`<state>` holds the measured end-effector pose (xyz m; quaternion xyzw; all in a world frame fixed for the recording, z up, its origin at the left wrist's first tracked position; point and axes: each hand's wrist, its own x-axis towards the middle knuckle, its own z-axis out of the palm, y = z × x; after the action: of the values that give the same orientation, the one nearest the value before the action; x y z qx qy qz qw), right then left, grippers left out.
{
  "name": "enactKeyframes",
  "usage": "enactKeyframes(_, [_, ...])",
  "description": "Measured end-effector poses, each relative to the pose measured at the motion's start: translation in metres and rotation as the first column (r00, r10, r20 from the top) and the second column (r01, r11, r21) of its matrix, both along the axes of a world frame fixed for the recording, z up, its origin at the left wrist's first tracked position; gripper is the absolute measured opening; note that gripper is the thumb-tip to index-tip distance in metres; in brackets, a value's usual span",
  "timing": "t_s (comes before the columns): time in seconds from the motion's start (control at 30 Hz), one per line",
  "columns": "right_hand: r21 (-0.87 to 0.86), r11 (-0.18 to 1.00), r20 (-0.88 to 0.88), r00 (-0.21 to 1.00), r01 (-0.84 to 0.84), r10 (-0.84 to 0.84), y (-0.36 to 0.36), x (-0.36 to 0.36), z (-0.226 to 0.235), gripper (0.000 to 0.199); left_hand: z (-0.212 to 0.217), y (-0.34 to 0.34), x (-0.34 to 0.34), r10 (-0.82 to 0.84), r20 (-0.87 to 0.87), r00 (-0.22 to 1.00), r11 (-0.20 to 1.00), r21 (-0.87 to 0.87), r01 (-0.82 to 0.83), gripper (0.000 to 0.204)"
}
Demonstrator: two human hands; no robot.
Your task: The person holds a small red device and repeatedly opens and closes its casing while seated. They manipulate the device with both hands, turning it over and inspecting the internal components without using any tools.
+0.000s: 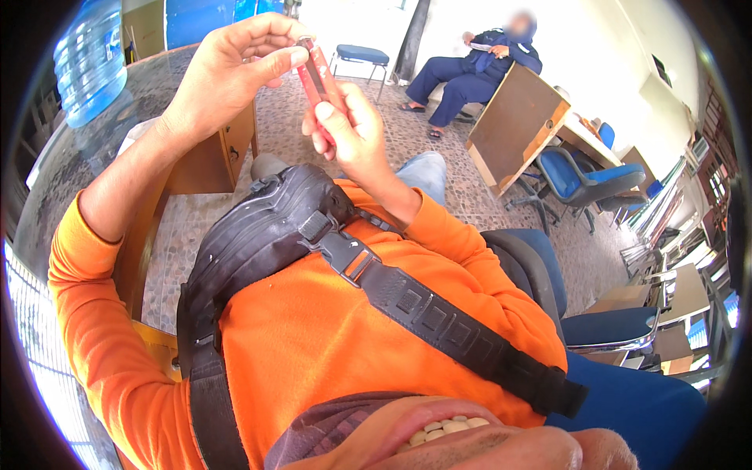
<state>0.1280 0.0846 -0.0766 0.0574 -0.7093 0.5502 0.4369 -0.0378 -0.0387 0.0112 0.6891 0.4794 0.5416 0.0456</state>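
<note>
Up in front of my chest I hold a slim red object (318, 78) with a dark strip along its middle and a small shiny tip at the top; its exact kind I cannot make out. My right hand (352, 135) grips its lower part, thumb laid along the side. At its upper end, my left hand (239, 70) pinches the tip between thumb and fingers. Both forearms are in orange sleeves. A black strapped bag (266, 223) lies across my front, below the hands.
To the left, a large clear water bottle (90, 66) stands on a dark tabletop (145, 94). A person (486, 66) in dark blue sits across the room. Blue chairs (591, 184) and a wooden desk (513, 125) are at the right, near stacked panels and boards.
</note>
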Motion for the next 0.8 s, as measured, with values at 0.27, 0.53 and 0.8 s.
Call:
enactKeyframes(0.27, [0.002,1.0,0.004,1.0,-0.027,0.027,-0.007,0.006,0.001,0.025,0.01,-0.012,0.018,0.065,0.048,0.997,0.995,-0.078,-0.061,0.017])
enactKeyframes(0.53, [0.09,0.976,0.082,0.978,-0.198,0.191,-0.02,-0.009,-0.007,0.03,0.006,-0.026,0.017,0.19,-0.109,0.976,0.982,0.003,-0.191,0.011])
enactKeyframes(0.8, [0.033,0.988,0.021,0.988,-0.15,0.15,-0.018,0.0,-0.002,0.025,0.03,-0.037,0.04,0.32,-0.399,0.859,0.944,0.212,-0.253,0.016])
